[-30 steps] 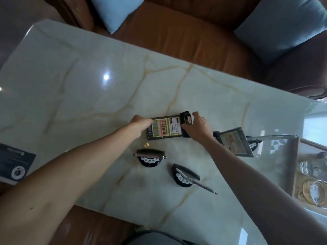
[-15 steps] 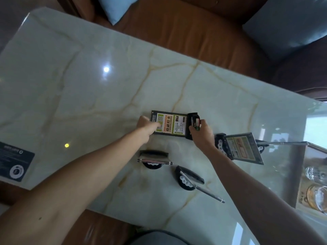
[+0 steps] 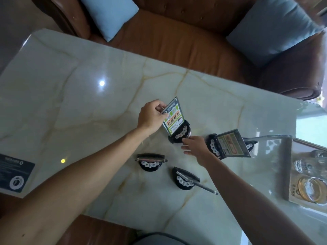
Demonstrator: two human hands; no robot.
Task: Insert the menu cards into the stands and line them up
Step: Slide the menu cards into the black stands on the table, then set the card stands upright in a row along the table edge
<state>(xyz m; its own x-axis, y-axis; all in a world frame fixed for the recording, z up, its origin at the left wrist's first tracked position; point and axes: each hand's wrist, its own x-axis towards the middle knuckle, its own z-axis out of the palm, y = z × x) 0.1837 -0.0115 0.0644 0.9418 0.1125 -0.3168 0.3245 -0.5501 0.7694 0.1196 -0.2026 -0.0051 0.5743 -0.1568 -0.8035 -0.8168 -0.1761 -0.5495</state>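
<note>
A green and white menu card (image 3: 173, 119) stands tilted in a black half-round stand (image 3: 180, 135) near the middle of the marble table (image 3: 70, 96). My left hand (image 3: 152, 116) pinches the card's upper left edge. My right hand (image 3: 194, 146) touches the front of that stand with its fingertips. A second stand (image 3: 213, 146) to the right holds another card (image 3: 231, 145), leaning back. Two more black stands (image 3: 150, 161) (image 3: 184, 178) sit nearer to me, each with a thin clear card in its slot, seen edge-on.
A dark printed card (image 3: 15, 175) lies at the table's left edge. A clear acrylic box (image 3: 276, 152) and a tray with glasses (image 3: 311, 181) stand at the right. A brown leather sofa (image 3: 177, 34) with blue cushions runs behind the table.
The card and stand lay flat on the table between both hands; now they are raised to stand upright, with the left hand at the card's top and the right hand at the base.
</note>
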